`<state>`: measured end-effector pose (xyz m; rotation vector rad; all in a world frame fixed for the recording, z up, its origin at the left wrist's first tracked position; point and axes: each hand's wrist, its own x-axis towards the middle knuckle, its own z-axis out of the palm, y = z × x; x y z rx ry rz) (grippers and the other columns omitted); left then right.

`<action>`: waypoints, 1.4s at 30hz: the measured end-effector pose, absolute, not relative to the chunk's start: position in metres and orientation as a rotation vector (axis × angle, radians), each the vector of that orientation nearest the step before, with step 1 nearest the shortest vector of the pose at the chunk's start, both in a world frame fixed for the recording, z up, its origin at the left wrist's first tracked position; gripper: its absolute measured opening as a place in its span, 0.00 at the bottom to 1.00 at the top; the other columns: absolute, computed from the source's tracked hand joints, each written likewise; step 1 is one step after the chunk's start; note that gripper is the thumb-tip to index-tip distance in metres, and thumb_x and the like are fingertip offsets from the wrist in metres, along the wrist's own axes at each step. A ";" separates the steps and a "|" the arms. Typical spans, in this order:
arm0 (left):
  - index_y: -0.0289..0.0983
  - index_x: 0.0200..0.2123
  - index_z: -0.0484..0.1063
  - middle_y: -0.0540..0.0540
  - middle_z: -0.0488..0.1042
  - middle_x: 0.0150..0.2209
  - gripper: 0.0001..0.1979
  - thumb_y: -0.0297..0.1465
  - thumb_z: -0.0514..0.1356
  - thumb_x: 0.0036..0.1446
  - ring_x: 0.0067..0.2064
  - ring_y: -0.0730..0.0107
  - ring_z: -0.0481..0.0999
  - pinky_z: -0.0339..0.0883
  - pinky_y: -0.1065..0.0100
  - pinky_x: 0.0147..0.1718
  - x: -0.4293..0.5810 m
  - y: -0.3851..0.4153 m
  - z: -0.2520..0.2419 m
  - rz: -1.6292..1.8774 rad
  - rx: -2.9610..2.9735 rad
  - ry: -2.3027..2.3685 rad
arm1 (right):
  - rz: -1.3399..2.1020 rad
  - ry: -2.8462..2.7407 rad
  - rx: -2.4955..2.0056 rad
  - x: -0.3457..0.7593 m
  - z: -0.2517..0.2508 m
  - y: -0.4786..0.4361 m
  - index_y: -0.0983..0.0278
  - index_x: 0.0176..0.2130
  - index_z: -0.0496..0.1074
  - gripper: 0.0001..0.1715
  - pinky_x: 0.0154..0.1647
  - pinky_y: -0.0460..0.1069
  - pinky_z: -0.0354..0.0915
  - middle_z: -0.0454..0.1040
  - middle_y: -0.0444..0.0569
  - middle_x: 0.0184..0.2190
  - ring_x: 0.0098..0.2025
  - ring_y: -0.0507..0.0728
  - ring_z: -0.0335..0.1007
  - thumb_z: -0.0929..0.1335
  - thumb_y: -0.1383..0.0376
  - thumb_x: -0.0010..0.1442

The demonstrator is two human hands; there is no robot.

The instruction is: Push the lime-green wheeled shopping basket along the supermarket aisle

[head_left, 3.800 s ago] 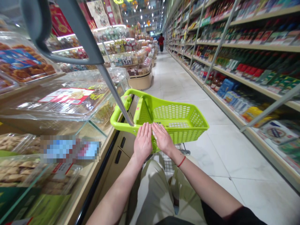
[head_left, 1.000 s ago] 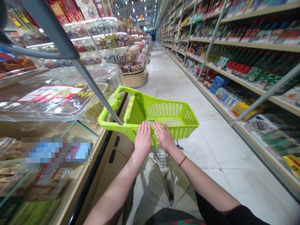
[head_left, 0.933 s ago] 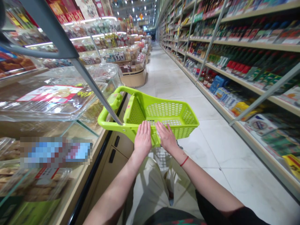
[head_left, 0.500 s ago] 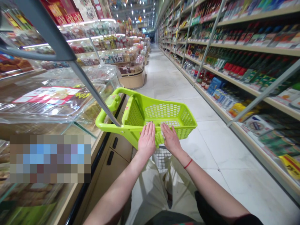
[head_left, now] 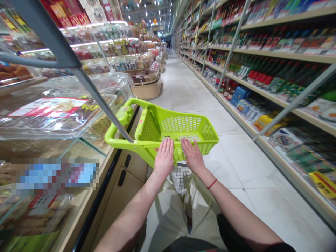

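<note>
A bright green shopping cart (head_left: 148,126) with perforated plastic walls stands crosswise before my legs, its handle (head_left: 111,134) pointing left. My left hand (head_left: 164,159) lies flat against the cart's near side, fingers stretched out over the rim. Beside it, my right hand (head_left: 193,156) rests on the same rim with its fingers extended, a red string round the wrist. Neither hand is wrapped round anything. Through the mesh I see the cart's bottom, and a lower wire basket (head_left: 181,176) shows partly between my legs.
At left is a display counter (head_left: 105,168) with clear lidded food trays (head_left: 57,108). A grey pole (head_left: 102,105) crosses in front of it. Long shelves (head_left: 262,89) of bottles and packages line the right side. A tiled aisle (head_left: 181,80) runs ahead between them.
The view has shifted slightly, with the shelves and counter sitting a little further left. Both hands keep their flat pose on the cart's rim.
</note>
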<state>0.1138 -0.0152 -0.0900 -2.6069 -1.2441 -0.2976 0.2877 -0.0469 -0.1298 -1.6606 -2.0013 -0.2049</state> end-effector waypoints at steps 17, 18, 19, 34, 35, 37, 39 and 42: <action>0.20 0.68 0.46 0.29 0.45 0.71 0.40 0.22 0.50 0.51 0.73 0.53 0.37 0.42 0.49 0.70 0.113 -0.016 -0.092 -0.333 -2.625 -1.213 | -0.215 -2.055 -1.535 0.256 -0.125 -0.038 0.72 0.69 0.52 0.39 0.71 0.64 0.44 0.56 0.60 0.69 0.71 0.61 0.48 0.57 0.78 0.60; 0.20 0.68 0.46 0.29 0.45 0.71 0.40 0.22 0.51 0.51 0.73 0.53 0.37 0.41 0.50 0.70 0.113 -0.016 -0.092 -0.333 -2.623 -1.216 | -0.223 -2.054 -1.540 0.259 -0.126 -0.039 0.70 0.69 0.50 0.40 0.71 0.64 0.44 0.55 0.59 0.69 0.71 0.60 0.47 0.57 0.78 0.60; 0.20 0.68 0.46 0.30 0.45 0.71 0.40 0.22 0.51 0.51 0.73 0.54 0.37 0.41 0.50 0.70 0.113 -0.016 -0.092 -0.333 -2.620 -1.221 | -0.229 -2.050 -1.551 0.264 -0.128 -0.041 0.69 0.70 0.49 0.41 0.71 0.65 0.44 0.55 0.58 0.69 0.72 0.60 0.47 0.57 0.78 0.59; 0.23 0.70 0.41 0.30 0.47 0.71 0.44 0.23 0.51 0.49 0.73 0.53 0.40 0.42 0.47 0.69 0.115 -0.016 -0.094 -0.392 -2.616 -1.233 | -0.151 -1.978 -1.600 0.268 -0.127 -0.042 0.71 0.70 0.50 0.43 0.71 0.65 0.47 0.56 0.60 0.68 0.71 0.60 0.49 0.57 0.79 0.57; 0.23 0.70 0.41 0.30 0.47 0.71 0.44 0.23 0.51 0.49 0.73 0.53 0.40 0.42 0.47 0.69 0.114 -0.016 -0.094 -0.394 -2.616 -1.226 | -0.154 -2.001 -1.576 0.263 -0.125 -0.040 0.71 0.69 0.51 0.42 0.71 0.65 0.47 0.56 0.60 0.69 0.71 0.61 0.49 0.57 0.79 0.57; 0.24 0.70 0.42 0.30 0.47 0.71 0.43 0.23 0.51 0.50 0.73 0.53 0.40 0.42 0.47 0.69 0.114 -0.016 -0.094 -0.389 -2.616 -1.220 | -0.178 -2.026 -1.547 0.258 -0.124 -0.038 0.71 0.69 0.51 0.41 0.71 0.65 0.47 0.55 0.60 0.69 0.71 0.61 0.48 0.57 0.78 0.58; 0.24 0.70 0.42 0.30 0.47 0.71 0.43 0.23 0.51 0.50 0.73 0.53 0.39 0.42 0.48 0.70 0.114 -0.016 -0.094 -0.380 -2.617 -1.222 | -0.209 -2.037 -1.535 0.260 -0.126 -0.038 0.69 0.70 0.50 0.40 0.71 0.64 0.47 0.56 0.59 0.69 0.71 0.60 0.48 0.57 0.78 0.60; 0.23 0.70 0.42 0.31 0.46 0.71 0.43 0.23 0.51 0.50 0.73 0.53 0.39 0.42 0.50 0.70 0.114 -0.016 -0.094 -0.375 -2.615 -1.234 | -0.247 -2.040 -1.556 0.275 -0.131 -0.042 0.68 0.70 0.49 0.41 0.70 0.64 0.48 0.56 0.58 0.68 0.71 0.60 0.48 0.56 0.79 0.60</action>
